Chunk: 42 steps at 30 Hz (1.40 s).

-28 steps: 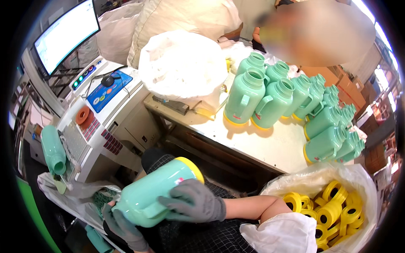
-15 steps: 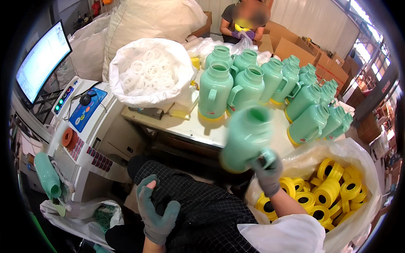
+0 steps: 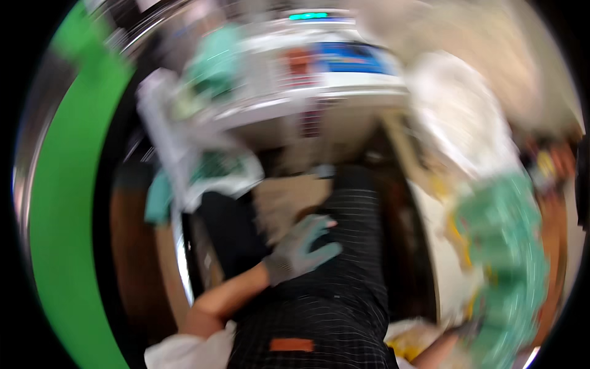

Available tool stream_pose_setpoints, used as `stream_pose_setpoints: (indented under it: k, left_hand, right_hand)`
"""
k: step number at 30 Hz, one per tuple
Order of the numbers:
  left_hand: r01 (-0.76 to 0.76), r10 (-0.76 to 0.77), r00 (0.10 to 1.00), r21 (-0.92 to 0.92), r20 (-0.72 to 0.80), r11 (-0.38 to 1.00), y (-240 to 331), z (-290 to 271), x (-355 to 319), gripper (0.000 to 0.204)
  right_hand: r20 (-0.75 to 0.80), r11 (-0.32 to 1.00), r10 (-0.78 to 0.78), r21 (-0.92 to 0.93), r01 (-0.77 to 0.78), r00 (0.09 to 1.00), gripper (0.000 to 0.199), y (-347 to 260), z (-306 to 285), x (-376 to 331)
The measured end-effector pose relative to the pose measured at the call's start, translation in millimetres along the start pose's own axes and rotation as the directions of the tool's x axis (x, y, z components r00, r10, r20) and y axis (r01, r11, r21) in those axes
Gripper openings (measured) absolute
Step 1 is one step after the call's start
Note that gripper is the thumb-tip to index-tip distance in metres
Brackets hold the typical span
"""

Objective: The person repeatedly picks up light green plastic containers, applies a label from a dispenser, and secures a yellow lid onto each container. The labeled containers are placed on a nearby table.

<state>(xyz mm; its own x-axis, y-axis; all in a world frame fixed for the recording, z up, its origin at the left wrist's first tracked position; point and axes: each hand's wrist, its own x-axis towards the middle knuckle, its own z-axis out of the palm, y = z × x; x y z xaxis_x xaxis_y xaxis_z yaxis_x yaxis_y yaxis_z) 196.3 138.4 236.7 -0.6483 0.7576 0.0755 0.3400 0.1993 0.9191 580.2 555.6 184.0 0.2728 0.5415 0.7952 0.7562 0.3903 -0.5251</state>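
Note:
My left hand (image 3: 300, 251), in a grey-green glove, lies over my dark checked apron (image 3: 307, 313) with fingers spread and nothing in it. At the lower right my right hand (image 3: 471, 328) is smeared by motion beside a row of mint-green vacuum flask bodies (image 3: 507, 227) with yellow bases. Its fingers cannot be made out, nor whether it touches a flask. Yellow ring-shaped parts (image 3: 405, 344) show partly by my right forearm.
A white machine (image 3: 261, 52) with a blue panel stands ahead. A mint-green flask (image 3: 215, 61) rests at its left, above a white bag (image 3: 249, 172) holding green material. Right of the machine is a white sack (image 3: 458, 117). A green strip (image 3: 67, 234) runs down the far left.
My view has swung left, bringing the machine to the middle and the flasks to the right edge. The right hand, earlier holding a flask by its handle, is now blurred beside the flask row.

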Motion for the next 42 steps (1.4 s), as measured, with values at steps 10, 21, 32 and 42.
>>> stream_pose_setpoints:
  k: [10,21,32,42]
  left_hand:
    - [0.508,-0.011,0.483,0.269,-0.876,0.818,-103,-173,-148,0.041]
    - [0.682,-0.141,0.547,0.341,-0.825,0.647,-230,-234,-156,0.042]
    - [0.681,-0.163,0.559,0.338,-0.813,0.65,-223,-230,-168,0.043]
    - [0.611,-0.083,0.55,0.332,-0.831,0.719,-144,-155,-221,0.044]
  right_hand:
    - [0.805,0.692,-0.591,0.54,-0.48,0.053,0.051,-296,-17,-230]
    - [0.678,0.725,-0.677,0.682,0.1,0.284,0.054,-329,21,-217]
    - [0.521,0.573,-0.81,0.802,0.17,0.27,0.053,-374,7,-220]
    - [0.301,0.416,-0.814,-0.293,-0.861,-0.496,0.092,-507,-58,-286]
